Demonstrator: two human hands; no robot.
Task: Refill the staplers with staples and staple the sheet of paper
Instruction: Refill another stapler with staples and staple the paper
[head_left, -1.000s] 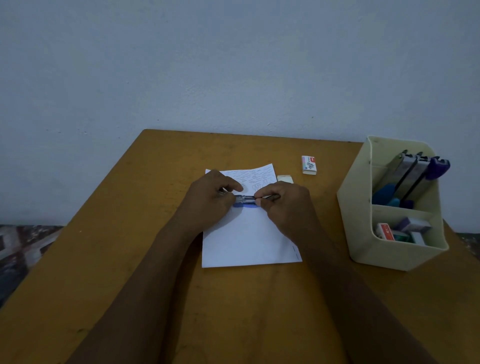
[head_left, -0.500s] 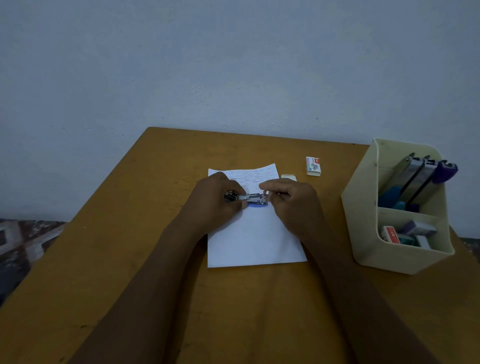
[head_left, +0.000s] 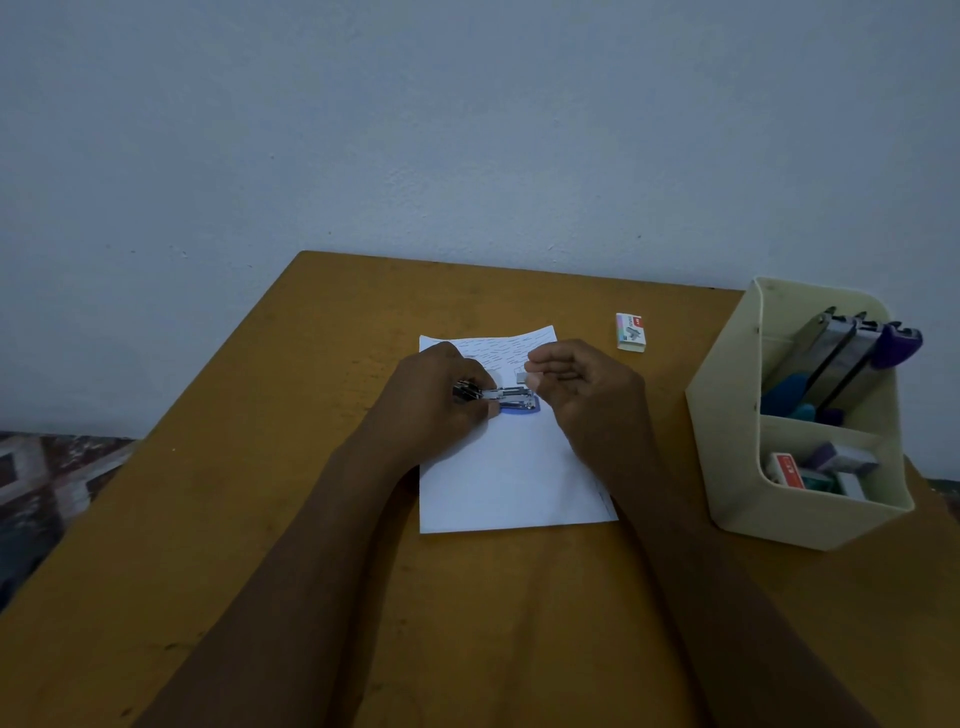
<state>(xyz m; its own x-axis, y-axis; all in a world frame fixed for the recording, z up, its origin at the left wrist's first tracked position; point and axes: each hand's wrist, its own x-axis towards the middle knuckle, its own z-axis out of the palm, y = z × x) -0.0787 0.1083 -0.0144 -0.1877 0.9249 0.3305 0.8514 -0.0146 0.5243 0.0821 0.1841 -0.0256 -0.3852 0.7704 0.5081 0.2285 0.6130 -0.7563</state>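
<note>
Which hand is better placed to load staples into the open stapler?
The right hand: it pinches the small grey staple strip next to the open blue-based metal stapler, which the left hand holds.

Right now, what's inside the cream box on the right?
The cream box has two parts. The back one holds staplers leaning up, one with a purple top. The front one holds small boxes, one red. Their bottoms hide behind the walls.

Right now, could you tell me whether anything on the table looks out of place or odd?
Nothing is spilled or broken. The sheet of paper has a far edge that looks curled, and rows of short dark marks cover that end. The blue stapler lies open on it.
</note>
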